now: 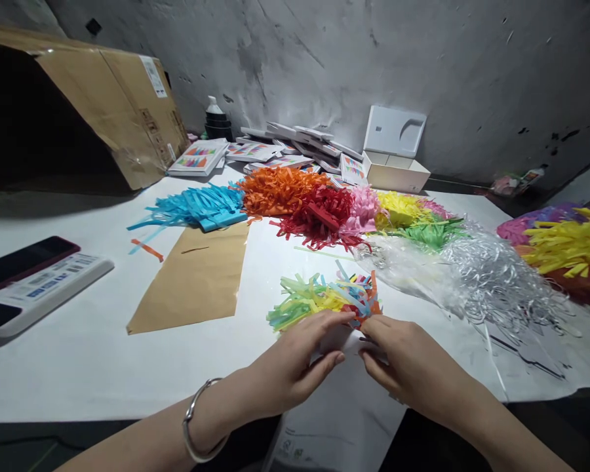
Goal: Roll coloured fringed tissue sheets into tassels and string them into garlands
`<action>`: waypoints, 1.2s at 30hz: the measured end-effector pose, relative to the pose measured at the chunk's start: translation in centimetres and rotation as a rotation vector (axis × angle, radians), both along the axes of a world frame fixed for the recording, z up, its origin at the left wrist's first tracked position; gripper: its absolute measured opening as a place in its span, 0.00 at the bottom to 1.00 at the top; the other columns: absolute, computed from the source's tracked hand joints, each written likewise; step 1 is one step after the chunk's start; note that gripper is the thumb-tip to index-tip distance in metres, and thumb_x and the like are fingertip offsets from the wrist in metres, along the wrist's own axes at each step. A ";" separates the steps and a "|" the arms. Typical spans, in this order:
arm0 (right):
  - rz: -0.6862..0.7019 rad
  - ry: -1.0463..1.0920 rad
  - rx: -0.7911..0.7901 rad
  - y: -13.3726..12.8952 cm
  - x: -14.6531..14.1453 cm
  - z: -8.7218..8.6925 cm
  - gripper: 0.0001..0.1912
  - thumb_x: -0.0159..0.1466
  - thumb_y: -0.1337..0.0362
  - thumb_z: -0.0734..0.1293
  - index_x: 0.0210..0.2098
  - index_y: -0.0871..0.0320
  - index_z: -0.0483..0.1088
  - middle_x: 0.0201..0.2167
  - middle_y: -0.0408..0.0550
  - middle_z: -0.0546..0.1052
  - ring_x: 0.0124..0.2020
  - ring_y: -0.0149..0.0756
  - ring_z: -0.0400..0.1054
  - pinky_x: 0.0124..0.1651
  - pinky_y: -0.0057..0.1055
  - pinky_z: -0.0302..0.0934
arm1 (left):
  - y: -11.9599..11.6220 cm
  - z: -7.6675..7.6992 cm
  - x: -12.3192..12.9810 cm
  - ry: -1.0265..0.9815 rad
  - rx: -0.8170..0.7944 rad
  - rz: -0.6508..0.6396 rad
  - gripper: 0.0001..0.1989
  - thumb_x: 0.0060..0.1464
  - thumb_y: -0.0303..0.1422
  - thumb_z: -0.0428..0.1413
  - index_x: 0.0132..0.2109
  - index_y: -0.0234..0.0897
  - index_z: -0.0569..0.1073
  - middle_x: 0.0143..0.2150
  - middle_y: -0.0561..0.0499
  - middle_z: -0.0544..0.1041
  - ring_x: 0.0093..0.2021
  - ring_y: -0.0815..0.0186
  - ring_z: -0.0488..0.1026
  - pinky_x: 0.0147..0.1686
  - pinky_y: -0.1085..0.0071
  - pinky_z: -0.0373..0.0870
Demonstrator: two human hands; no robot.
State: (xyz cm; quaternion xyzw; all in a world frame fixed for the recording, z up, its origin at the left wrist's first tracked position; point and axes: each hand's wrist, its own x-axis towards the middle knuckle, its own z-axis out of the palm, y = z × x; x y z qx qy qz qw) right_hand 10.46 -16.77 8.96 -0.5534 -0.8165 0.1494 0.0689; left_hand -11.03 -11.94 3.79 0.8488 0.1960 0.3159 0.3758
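Observation:
A flat white box (339,419) lies at the front edge of the table, its near end printed with small symbols. At its far end spreads a bundle of multicoloured paper tassels (319,295) in green, yellow, blue and orange. My left hand (299,360) curls around the box's upper left, thumb and fingers on either side of a white flap. Closed at the upper right of the box is my right hand (403,354), its fingertips touching the orange strips. A small dark thing shows at its fingers, too little of it to name.
Blue (201,206), orange (285,187) and red tassel piles (322,216) lie ahead, with silver tinsel (496,282) at right. A brown paper sheet (196,282), phone (24,262), carton (113,105), open white box (396,167) and stacked flat packs (295,141) surround them.

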 end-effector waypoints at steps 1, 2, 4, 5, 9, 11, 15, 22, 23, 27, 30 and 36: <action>0.005 -0.022 0.014 0.0 0.0 -0.1 0.08 0.64 0.73 0.62 0.30 0.55 0.62 0.29 0.43 0.73 0.28 0.34 0.67 0.30 0.29 0.52 | 0.0 0.0 0.1 0.007 0.002 0.001 0.24 0.66 0.29 0.52 0.67 0.41 0.61 0.63 0.40 0.72 0.63 0.56 0.69 0.61 0.59 0.67; 0.009 -0.046 0.033 0.0 0.1 -0.3 0.08 0.64 0.73 0.62 0.31 0.55 0.62 0.30 0.43 0.73 0.28 0.35 0.68 0.30 0.29 0.52 | 0.0 -0.1 0.1 0.008 0.003 0.002 0.24 0.66 0.28 0.52 0.67 0.41 0.61 0.63 0.40 0.72 0.63 0.56 0.69 0.61 0.58 0.67; 0.018 -0.099 0.080 -0.1 0.0 -0.6 0.06 0.64 0.73 0.62 0.33 0.55 0.64 0.31 0.44 0.75 0.29 0.36 0.70 0.29 0.30 0.51 | 0.0 -0.2 0.3 -0.004 0.002 0.002 0.25 0.66 0.28 0.52 0.67 0.41 0.60 0.63 0.40 0.72 0.63 0.55 0.69 0.61 0.58 0.67; 0.019 -0.123 0.096 -0.1 0.0 -0.7 0.06 0.64 0.73 0.62 0.34 0.55 0.65 0.32 0.45 0.75 0.29 0.37 0.71 0.29 0.31 0.51 | 0.0 -0.2 0.3 -0.009 -0.003 0.003 0.25 0.66 0.28 0.52 0.68 0.41 0.60 0.63 0.40 0.71 0.62 0.55 0.69 0.61 0.57 0.67; 0.001 -0.128 0.024 0.1 -0.1 -0.5 0.06 0.64 0.73 0.63 0.37 0.57 0.68 0.35 0.47 0.77 0.32 0.39 0.73 0.31 0.31 0.52 | -0.3 0.0 0.4 0.003 -0.033 0.011 0.24 0.66 0.28 0.52 0.67 0.42 0.62 0.63 0.41 0.72 0.62 0.56 0.69 0.61 0.59 0.67; 0.000 -0.047 -0.062 0.2 0.1 -0.2 0.06 0.63 0.73 0.65 0.37 0.57 0.68 0.35 0.46 0.78 0.35 0.37 0.72 0.34 0.29 0.54 | -0.6 0.2 0.4 -0.014 -0.035 0.010 0.23 0.66 0.27 0.52 0.66 0.42 0.63 0.62 0.41 0.73 0.62 0.57 0.70 0.61 0.60 0.67; 0.033 0.121 -0.163 0.4 1.0 0.2 0.06 0.62 0.72 0.68 0.33 0.57 0.66 0.31 0.41 0.74 0.31 0.31 0.65 0.32 0.26 0.52 | -0.8 0.1 0.4 -0.071 -0.048 0.007 0.21 0.66 0.25 0.51 0.64 0.42 0.64 0.59 0.43 0.75 0.59 0.59 0.72 0.59 0.63 0.68; -0.047 0.275 -0.285 -0.4 1.5 0.6 0.15 0.66 0.65 0.65 0.24 0.56 0.59 0.21 0.36 0.62 0.23 0.26 0.53 0.27 0.26 0.44 | -1.1 -0.2 0.8 -0.143 -0.280 0.070 0.23 0.64 0.33 0.57 0.64 0.41 0.64 0.60 0.42 0.74 0.59 0.56 0.71 0.58 0.61 0.68; -0.049 0.300 -0.303 -0.6 1.5 0.6 0.16 0.66 0.64 0.66 0.23 0.56 0.59 0.20 0.35 0.61 0.23 0.26 0.51 0.26 0.26 0.43 | -1.1 -0.1 0.9 -0.140 -0.335 0.065 0.20 0.65 0.36 0.56 0.61 0.40 0.67 0.57 0.43 0.76 0.55 0.57 0.73 0.56 0.62 0.69; -0.046 0.440 -0.416 -1.7 2.4 0.7 0.22 0.70 0.53 0.62 0.23 0.56 0.58 0.20 0.35 0.54 0.22 0.26 0.48 0.25 0.26 0.42 | -0.8 -0.1 0.7 -0.163 -0.641 0.011 0.15 0.65 0.44 0.56 0.47 0.38 0.78 0.42 0.48 0.80 0.41 0.62 0.75 0.40 0.70 0.71; -0.117 0.474 -0.320 -3.1 3.4 0.0 0.24 0.73 0.51 0.59 0.24 0.56 0.61 0.21 0.37 0.59 0.23 0.27 0.52 0.26 0.25 0.45 | -0.5 -0.5 0.3 -0.289 -0.974 -0.022 0.19 0.58 0.48 0.62 0.42 0.35 0.79 0.36 0.49 0.78 0.34 0.65 0.73 0.32 0.74 0.68; -0.282 0.721 -0.112 -6.0 3.1 -3.0 0.17 0.74 0.53 0.58 0.44 0.52 0.75 0.32 0.42 0.77 0.32 0.31 0.71 0.34 0.21 0.62 | -1.0 -0.5 0.2 -0.272 -1.009 -0.007 0.23 0.56 0.52 0.62 0.33 0.33 0.79 0.30 0.49 0.76 0.30 0.66 0.70 0.31 0.73 0.65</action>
